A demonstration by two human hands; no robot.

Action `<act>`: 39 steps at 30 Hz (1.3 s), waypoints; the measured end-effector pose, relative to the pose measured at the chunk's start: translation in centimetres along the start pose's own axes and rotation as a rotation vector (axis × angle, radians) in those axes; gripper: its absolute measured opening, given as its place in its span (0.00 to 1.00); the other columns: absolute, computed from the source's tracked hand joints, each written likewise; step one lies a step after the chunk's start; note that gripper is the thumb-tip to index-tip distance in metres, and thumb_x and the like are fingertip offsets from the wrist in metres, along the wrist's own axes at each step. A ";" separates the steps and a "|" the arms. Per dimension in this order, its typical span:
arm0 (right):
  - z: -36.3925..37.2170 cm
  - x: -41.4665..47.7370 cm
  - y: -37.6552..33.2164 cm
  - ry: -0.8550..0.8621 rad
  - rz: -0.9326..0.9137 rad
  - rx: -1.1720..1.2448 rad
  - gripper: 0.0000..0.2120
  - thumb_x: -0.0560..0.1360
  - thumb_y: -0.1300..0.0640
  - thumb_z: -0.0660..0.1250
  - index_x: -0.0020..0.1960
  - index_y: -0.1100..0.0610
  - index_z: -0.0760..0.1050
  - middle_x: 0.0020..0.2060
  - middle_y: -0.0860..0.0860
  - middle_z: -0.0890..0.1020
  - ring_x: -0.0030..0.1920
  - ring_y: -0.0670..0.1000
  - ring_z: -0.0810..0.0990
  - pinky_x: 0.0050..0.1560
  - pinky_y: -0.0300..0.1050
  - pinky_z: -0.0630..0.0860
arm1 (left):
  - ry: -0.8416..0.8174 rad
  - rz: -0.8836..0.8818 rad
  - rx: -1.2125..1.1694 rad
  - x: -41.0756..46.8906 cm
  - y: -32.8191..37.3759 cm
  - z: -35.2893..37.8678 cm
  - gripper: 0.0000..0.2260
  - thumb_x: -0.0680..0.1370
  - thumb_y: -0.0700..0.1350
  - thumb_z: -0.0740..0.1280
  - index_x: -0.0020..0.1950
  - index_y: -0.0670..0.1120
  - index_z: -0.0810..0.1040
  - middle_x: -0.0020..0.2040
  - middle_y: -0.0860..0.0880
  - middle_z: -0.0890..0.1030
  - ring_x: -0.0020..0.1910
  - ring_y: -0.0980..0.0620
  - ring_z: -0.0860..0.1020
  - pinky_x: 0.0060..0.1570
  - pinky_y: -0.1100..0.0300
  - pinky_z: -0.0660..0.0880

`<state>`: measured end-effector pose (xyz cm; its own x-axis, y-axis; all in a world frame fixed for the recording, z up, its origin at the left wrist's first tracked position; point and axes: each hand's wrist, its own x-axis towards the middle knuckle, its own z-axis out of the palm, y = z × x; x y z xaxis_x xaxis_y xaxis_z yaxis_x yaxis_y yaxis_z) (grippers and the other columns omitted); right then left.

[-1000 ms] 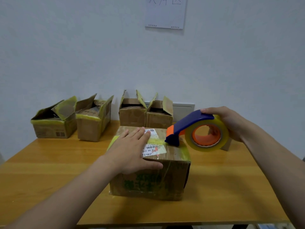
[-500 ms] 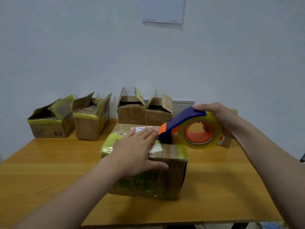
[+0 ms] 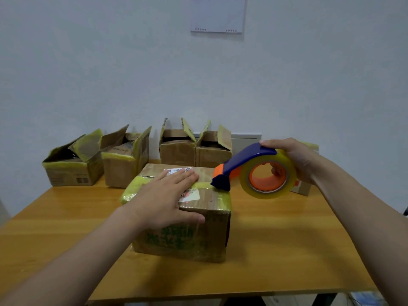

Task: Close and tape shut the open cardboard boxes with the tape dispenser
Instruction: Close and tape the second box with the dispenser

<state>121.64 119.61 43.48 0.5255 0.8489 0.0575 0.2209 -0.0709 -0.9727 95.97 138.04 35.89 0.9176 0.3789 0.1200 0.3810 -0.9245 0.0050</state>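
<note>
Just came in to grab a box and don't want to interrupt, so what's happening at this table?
A person is taping up a cardboard box at the near middle of the table. The left hand presses flat on its closed top, while the right hand grips the tape dispenser, its nose at the top's right edge. Four open boxes stand along the wall, flaps up, not yet taped.

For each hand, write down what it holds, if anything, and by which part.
The right hand grips the tape dispenser at its rear, round the tape roll. The left hand holds nothing; it lies flat on the closed box.
</note>
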 end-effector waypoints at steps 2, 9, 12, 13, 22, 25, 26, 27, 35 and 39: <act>-0.5 -0.2 0.2 0.001 0.012 -0.012 0.23 0.66 0.39 0.74 0.49 0.57 0.84 0.37 0.56 0.81 0.33 0.53 0.77 0.36 0.47 0.73 | -0.001 -0.002 -0.005 0.0 0.0 0.0 0.49 0.71 0.81 0.56 0.84 0.60 0.42 0.83 0.62 0.43 0.74 0.66 0.38 0.74 0.60 0.34; -0.2 0.1 1.2 0.040 -0.008 0.004 0.20 0.66 0.40 0.72 0.44 0.57 0.84 0.35 0.55 0.83 0.32 0.51 0.79 0.36 0.46 0.73 | -0.019 -0.062 0.009 0.5 1.2 -1.1 0.53 0.67 0.83 0.56 0.85 0.57 0.50 0.85 0.58 0.51 0.83 0.55 0.51 0.79 0.55 0.44; -0.2 0.2 1.4 0.047 -0.017 -0.006 0.18 0.71 0.42 0.71 0.45 0.57 0.84 0.34 0.54 0.83 0.31 0.50 0.79 0.35 0.46 0.74 | -0.022 -0.049 0.036 1.4 3.5 -1.4 0.58 0.65 0.85 0.55 0.85 0.51 0.48 0.85 0.53 0.49 0.84 0.53 0.48 0.80 0.52 0.44; -0.2 0.2 1.5 0.045 -0.020 -0.006 0.18 0.72 0.42 0.71 0.45 0.58 0.84 0.34 0.54 0.83 0.31 0.50 0.79 0.35 0.45 0.74 | -0.032 -0.042 0.010 1.7 4.2 -1.2 0.59 0.65 0.85 0.55 0.85 0.51 0.46 0.85 0.53 0.45 0.84 0.54 0.46 0.80 0.53 0.42; -1.1 0.2 2.2 0.008 -0.034 -0.032 0.21 0.68 0.40 0.71 0.45 0.58 0.85 0.37 0.55 0.84 0.35 0.52 0.82 0.36 0.46 0.78 | -0.022 -0.044 -0.004 2.6 4.8 0.5 0.55 0.67 0.84 0.51 0.85 0.55 0.42 0.85 0.55 0.46 0.84 0.54 0.44 0.83 0.47 0.45; -2.6 -0.1 2.4 0.045 -0.007 0.005 0.16 0.69 0.41 0.74 0.41 0.55 0.85 0.38 0.57 0.83 0.35 0.54 0.79 0.37 0.48 0.77 | -0.027 -0.053 -0.003 2.4 4.8 0.5 0.55 0.66 0.84 0.51 0.85 0.55 0.44 0.85 0.55 0.45 0.84 0.55 0.44 0.82 0.47 0.45; -3.3 -0.2 2.5 0.057 0.005 0.018 0.14 0.71 0.43 0.74 0.40 0.54 0.84 0.38 0.58 0.82 0.35 0.55 0.79 0.37 0.48 0.76 | -0.027 -0.056 0.000 2.4 4.8 0.4 0.55 0.66 0.84 0.51 0.85 0.55 0.44 0.85 0.55 0.45 0.84 0.55 0.44 0.82 0.47 0.44; -3.8 -0.5 2.6 0.053 0.015 0.018 0.13 0.74 0.45 0.72 0.39 0.54 0.84 0.39 0.58 0.81 0.34 0.54 0.79 0.37 0.48 0.76 | -0.029 -0.058 0.002 2.5 4.8 0.4 0.55 0.66 0.84 0.51 0.85 0.55 0.44 0.85 0.55 0.45 0.84 0.55 0.44 0.82 0.47 0.44; -3.9 -0.9 3.0 0.046 -0.027 0.037 0.13 0.73 0.46 0.73 0.46 0.56 0.84 0.47 0.63 0.81 0.47 0.64 0.76 0.49 0.59 0.72 | -0.070 -0.081 0.031 2.8 5.4 -0.5 0.54 0.68 0.83 0.56 0.85 0.54 0.47 0.85 0.53 0.49 0.84 0.51 0.48 0.82 0.44 0.48; -3.7 -0.9 3.0 0.064 -0.034 0.008 0.18 0.69 0.43 0.73 0.47 0.58 0.84 0.46 0.62 0.83 0.46 0.63 0.79 0.50 0.60 0.73 | -0.052 -0.104 0.072 3.2 6.8 -0.1 0.57 0.67 0.84 0.53 0.85 0.50 0.47 0.86 0.47 0.48 0.84 0.44 0.47 0.81 0.38 0.48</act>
<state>124.85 116.69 41.33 0.5695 0.8154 0.1042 0.2325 -0.0382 -0.9718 101.52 132.95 36.36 0.8767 0.4758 0.0709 0.4798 -0.8755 -0.0569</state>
